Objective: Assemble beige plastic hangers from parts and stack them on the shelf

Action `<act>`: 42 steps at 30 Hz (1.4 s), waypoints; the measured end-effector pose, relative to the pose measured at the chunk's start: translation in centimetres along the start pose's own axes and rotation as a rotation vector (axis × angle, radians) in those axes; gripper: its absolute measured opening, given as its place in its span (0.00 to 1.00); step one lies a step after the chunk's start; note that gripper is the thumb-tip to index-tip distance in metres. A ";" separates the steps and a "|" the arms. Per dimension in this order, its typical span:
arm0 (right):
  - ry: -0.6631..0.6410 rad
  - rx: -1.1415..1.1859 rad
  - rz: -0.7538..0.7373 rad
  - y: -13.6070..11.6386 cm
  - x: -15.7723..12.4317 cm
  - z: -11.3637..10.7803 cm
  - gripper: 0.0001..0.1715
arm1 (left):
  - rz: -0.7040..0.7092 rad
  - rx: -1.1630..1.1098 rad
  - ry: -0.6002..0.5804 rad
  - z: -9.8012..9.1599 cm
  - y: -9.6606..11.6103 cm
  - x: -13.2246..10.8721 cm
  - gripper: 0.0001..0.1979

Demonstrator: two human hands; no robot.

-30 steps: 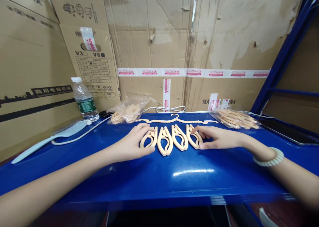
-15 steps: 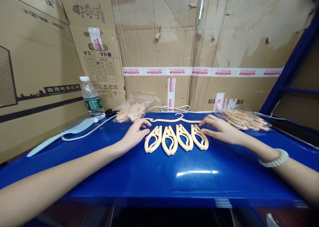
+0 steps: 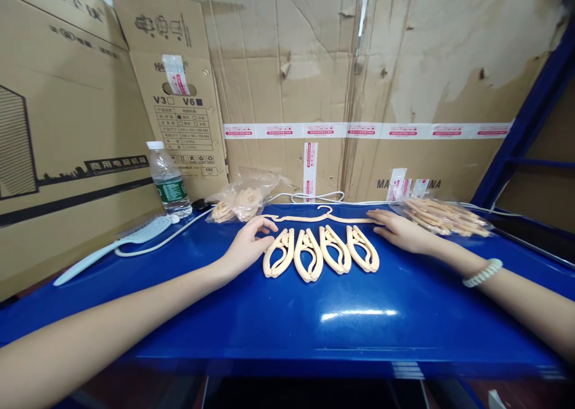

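Several folded beige plastic travel hangers (image 3: 308, 268) lie in a row on the blue tabletop (image 3: 251, 313). Behind them an unfolded beige hanger (image 3: 305, 218) stretches sideways, its hook pointing away from me. My left hand (image 3: 250, 241) is at the left end of the row, fingers slightly bent and apart, close to the leftmost folded hanger. My right hand (image 3: 399, 229) rests beside the unfolded hanger's right end, fingers stretched out; whether they touch it I cannot tell. Neither hand grips anything.
A clear bag of folded hangers (image 3: 245, 202) lies at back left, near a water bottle (image 3: 173, 187) and a pale hairbrush (image 3: 130, 238). At the right sit a bag of beige hangers (image 3: 444, 216) and a dark flat device (image 3: 534, 238). Cardboard (image 3: 287, 91) stands behind, with a white cable along its base.
My right hand has moved slightly right, away from the rightmost folded hanger, and its fingers lie flatter. My left hand stays near the row. The whole view has shifted a little.
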State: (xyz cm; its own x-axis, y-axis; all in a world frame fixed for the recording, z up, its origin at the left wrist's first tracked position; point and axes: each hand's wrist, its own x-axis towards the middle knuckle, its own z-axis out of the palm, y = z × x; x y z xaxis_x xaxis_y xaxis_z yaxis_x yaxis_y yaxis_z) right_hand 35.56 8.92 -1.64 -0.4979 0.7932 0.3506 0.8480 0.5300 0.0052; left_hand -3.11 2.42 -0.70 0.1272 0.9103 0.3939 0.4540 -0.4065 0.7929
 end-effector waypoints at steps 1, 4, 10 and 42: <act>-0.009 0.001 -0.011 0.0 0.0 0.2 0.30 | 0.013 -0.002 -0.002 0.0 0.0 0.0 0.10; -0.025 0.007 -0.028 -0.2 0.0 0.6 0.30 | 0.033 -0.001 -0.002 0.0 0.0 -0.1 0.10; -0.021 0.058 -0.060 -0.2 0.0 0.4 0.28 | 0.010 -0.043 -0.043 0.2 0.2 -0.3 0.10; 0.335 0.258 0.188 -2.3 -0.9 -5.9 0.15 | -0.145 -0.207 -0.020 -0.2 2.7 -1.0 0.15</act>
State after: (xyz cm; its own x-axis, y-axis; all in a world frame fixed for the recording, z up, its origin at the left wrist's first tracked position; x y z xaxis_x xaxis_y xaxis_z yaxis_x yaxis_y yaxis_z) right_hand 35.14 5.16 3.57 -0.2174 0.7648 0.6065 0.8240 0.4768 -0.3060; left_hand -2.23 0.39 1.12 0.0925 0.9609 0.2611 0.2784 -0.2767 0.9197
